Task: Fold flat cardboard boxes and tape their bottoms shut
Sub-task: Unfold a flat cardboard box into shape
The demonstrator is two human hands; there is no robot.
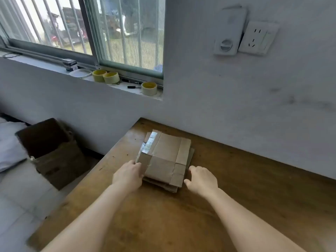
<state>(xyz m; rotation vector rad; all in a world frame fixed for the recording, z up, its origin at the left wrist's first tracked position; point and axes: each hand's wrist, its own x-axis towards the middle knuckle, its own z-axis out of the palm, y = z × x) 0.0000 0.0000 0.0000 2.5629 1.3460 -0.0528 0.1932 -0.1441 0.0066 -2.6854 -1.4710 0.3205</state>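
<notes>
A small stack of flat cardboard boxes (166, 157) lies on the wooden table (236, 197), near its far left corner. The top piece carries strips of old clear tape along its left side. My left hand (130, 174) rests against the stack's near left edge, fingers curled onto the top box. My right hand (201, 179) is at the stack's near right corner, fingers bent and touching the edge, with nothing held in it. Three rolls of yellowish tape (149, 88) stand on the window sill, far from both hands.
An open brown carton (52, 151) stands on the floor left of the table, beside a white cushion (9, 142). Pens and a stapler lie on the sill (127, 86). The grey wall with a socket (258, 37) runs along the table's far edge.
</notes>
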